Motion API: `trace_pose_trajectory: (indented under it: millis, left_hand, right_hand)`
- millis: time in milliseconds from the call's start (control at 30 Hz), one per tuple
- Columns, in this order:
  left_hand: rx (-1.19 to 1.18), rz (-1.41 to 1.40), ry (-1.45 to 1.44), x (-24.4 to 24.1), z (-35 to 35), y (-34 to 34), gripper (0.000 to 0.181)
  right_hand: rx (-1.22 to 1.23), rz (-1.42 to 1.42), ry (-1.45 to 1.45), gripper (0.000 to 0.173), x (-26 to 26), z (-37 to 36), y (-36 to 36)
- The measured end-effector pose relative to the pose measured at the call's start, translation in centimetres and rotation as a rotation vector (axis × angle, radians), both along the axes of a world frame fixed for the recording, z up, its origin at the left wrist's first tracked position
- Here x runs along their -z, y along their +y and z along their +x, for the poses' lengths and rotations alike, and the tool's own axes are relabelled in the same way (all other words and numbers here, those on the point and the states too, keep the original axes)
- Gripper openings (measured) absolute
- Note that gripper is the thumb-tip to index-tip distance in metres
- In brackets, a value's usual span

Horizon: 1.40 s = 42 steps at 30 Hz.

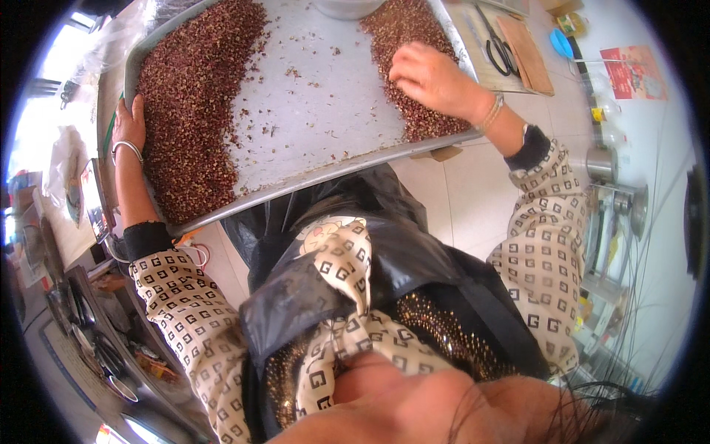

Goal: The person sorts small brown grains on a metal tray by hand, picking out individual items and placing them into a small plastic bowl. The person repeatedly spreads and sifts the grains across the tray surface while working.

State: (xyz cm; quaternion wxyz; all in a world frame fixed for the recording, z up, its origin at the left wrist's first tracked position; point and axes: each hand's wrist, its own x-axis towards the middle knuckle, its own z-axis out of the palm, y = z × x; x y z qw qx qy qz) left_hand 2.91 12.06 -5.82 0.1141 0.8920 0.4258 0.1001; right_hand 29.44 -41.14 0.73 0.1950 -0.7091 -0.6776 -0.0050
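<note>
A large metal tray [310, 172] lies before me, tilted in view. Along its left side is a big heap of dried reddish-brown peppercorn-like husks [188, 111]; a smaller heap [424, 119] of the same lies on the right. Loose husks and bits of stem are scattered between them. My left hand [129, 123] rests on the tray's left edge, thumb and fingers apart. Over the right heap is my right hand [432, 77], its fingers bent down and blurred; whether it pinches anything cannot be told. The rim of a metal bowl [349, 8] shows at the top.
Black-handled scissors [502, 55] and a folded brown cloth or paper [527, 55] lie right of the tray. A blue cup-like item [561, 43] and bottles stand along the right wall. Plastic bags [66, 166] and a shelf with dishes [100, 344] are at left.
</note>
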Motion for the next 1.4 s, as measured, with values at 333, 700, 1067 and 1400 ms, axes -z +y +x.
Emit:
trace_pose_trajectory:
  millis: [333,700,1067,1400]
  left_hand:
    - [-0.004,-0.01,-0.006,-0.1,-0.3,0.3,0.081]
    - [-0.013,-0.02,-0.006,-0.5,-0.1,-0.2,0.085]
    - [-0.001,-0.006,0.001,0.4,-0.2,1.5,0.085]
    - [0.046,0.037,-0.023,2.1,-1.0,4.0,0.084]
  right_hand:
    - [0.084,-0.001,-0.153,0.008,0.4,-0.8,-1.0]
    - [0.112,-0.045,-0.102,0.007,0.0,-1.2,-2.4]
    - [0.147,-0.184,-0.037,0.007,-1.9,-1.9,-4.2]
    - [-0.057,-0.285,0.236,0.005,-0.4,-4.2,-2.4]
